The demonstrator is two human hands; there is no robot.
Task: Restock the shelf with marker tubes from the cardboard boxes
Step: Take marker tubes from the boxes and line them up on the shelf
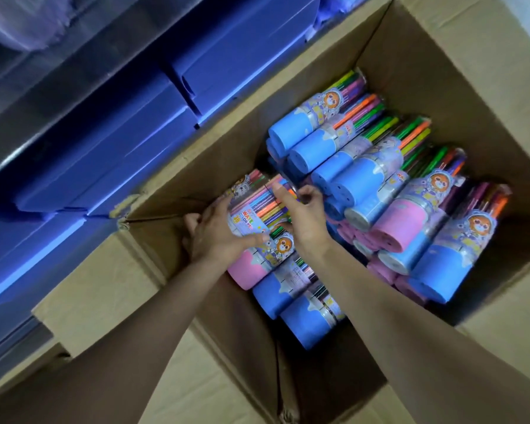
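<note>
An open cardboard box (419, 71) holds several clear marker tubes with blue or pink bases. A stack of them (380, 185) fills its right side. At the left side of the box, both my hands clasp a bundle of marker tubes (254, 209) with pink bases. My left hand (218, 234) grips the bundle from the left, thumb across the front. My right hand (303, 215) holds it from the right, fingers curled over the top. Two blue-based tubes (294, 295) lie just below the bundle.
Blue boxes (110, 148) fill the shelf along the left, lit by a bluish strip. The box's flaps (104, 289) stand open toward the shelf and toward me. A second flap (502, 347) lies at the lower right.
</note>
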